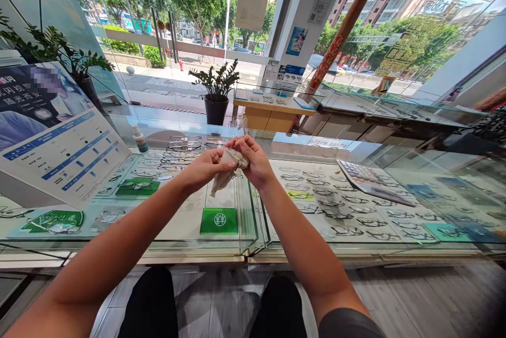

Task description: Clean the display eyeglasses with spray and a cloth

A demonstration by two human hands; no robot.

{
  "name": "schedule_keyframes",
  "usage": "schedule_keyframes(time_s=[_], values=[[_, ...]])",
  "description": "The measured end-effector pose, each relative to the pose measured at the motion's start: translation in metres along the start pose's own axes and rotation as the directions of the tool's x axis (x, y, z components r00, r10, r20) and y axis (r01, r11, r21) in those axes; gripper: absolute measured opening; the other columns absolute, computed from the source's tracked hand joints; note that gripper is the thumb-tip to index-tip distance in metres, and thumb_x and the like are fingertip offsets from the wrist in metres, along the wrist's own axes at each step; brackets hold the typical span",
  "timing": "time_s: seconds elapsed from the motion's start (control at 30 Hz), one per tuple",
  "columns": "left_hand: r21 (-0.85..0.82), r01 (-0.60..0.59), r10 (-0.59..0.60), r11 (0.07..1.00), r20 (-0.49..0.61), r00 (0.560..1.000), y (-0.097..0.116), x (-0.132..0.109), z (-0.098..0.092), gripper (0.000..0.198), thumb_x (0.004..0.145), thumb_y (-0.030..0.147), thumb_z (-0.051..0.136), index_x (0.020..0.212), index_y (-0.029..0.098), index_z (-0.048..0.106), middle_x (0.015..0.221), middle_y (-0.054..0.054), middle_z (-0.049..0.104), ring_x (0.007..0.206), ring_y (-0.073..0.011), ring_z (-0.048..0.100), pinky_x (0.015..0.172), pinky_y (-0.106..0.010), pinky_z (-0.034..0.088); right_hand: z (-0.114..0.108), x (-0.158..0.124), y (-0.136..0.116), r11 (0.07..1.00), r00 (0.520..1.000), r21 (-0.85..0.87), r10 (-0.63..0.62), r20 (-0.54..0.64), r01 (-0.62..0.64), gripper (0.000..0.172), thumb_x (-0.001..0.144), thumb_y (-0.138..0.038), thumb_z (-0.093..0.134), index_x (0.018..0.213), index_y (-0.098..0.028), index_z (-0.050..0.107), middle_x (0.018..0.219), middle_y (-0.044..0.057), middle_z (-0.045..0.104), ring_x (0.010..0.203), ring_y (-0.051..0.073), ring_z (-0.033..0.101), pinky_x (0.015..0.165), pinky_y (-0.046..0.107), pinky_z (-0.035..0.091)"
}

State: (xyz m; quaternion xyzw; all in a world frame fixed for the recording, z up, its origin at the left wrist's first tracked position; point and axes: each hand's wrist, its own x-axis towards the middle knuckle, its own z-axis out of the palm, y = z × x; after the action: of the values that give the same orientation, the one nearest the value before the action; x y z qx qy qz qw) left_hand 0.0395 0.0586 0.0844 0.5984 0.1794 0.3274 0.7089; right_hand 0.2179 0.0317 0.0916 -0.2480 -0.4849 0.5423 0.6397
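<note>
Left hand (205, 169) clamped on cloth (226, 175), right hand (258, 161) on eyeglasses (237, 127), over table (356, 247) middle; lens best wiped lightly, frame steadied.

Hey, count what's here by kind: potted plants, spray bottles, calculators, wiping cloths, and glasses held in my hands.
Potted plants: 2
Spray bottle: 1
Calculator: 1
Cloth: 1
Glasses in hand: 1
Total: 6

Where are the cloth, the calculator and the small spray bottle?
cloth (223, 173), head view, on the crumpled middle of the fabric.
calculator (370, 181), head view, on its keypad, atop the glass counter.
spray bottle (140, 143), head view, on its white body, below the cap.
</note>
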Motion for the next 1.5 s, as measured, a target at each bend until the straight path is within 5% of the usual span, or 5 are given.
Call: schedule_keyframes(time_s=[0.37, 0.67, 0.9, 1.5], values=[[0.144, -0.045, 0.047, 0.988, -0.011, 0.999, 0.003, -0.001, 0.004, 0.061, 0.087, 0.074, 0.088, 0.09, 0.015, 0.072, 0.078, -0.003, 0.068, 0.066, -0.0125, 0.055, 0.063, -0.026, 0.042, 0.0, 0.001, 0.0, 1.0, 1.0, -0.022, -0.004, -0.018, 0.004, 0.051, 0.073, -0.064, 0.102, 0.082, -0.026, 0.069, 0.1, 0.001, 0.075, 0.101, 0.019, 0.069, 0.095, 0.034, 0.06], [0.176, -0.097, 0.114, 0.98, -0.088, 0.99, 0.005, -0.004, 0.01, 0.057, 0.077, 0.061, 0.098, 0.098, 0.014, 0.075, 0.081, -0.003, 0.071, 0.065, -0.0125, 0.057, 0.06, -0.025, 0.043, 0.001, 0.001, 0.003, 1.0, 1.0, -0.003, 0.003, -0.017, -0.003, 0.05, 0.074, -0.064, 0.102, 0.082, -0.027, 0.07, 0.098, 0.001, 0.075, 0.1, 0.019, 0.068, 0.094, 0.033, 0.061], [0.217, -0.144, 0.188, 0.966, -0.199, 0.962, 0.001, -0.002, 0.015, 0.055, 0.074, 0.057, 0.102, 0.099, 0.014, 0.078, 0.082, -0.005, 0.076, 0.068, -0.0141, 0.063, 0.062, -0.025, 0.047, 0.001, 0.001, 0.006, 0.999, 0.999, -0.015, 0.039, -0.038, -0.039, 0.052, 0.07, -0.067, 0.103, 0.083, -0.027, 0.071, 0.105, 0.001, 0.078, 0.092, 0.017, 0.067, 0.077, 0.029, 0.058], [-0.139, 0.003, -0.014, 0.99, -0.078, 0.997, -0.007, 0.003, 0.006, 0.047, 0.073, 0.047, 0.107, 0.092, 0.013, 0.08, 0.084, -0.006, 0.079, 0.074, -0.0159, 0.072, 0.071, -0.026, 0.055, 0.008, -0.002, 0.009, 0.998, 0.999, -0.056, -0.005, -0.05, 0.002, 0.049, 0.073, -0.067, 0.101, 0.082, -0.028, 0.073, 0.099, 0.001, 0.084, 0.095, 0.019, 0.074, 0.09, 0.033, 0.064]])
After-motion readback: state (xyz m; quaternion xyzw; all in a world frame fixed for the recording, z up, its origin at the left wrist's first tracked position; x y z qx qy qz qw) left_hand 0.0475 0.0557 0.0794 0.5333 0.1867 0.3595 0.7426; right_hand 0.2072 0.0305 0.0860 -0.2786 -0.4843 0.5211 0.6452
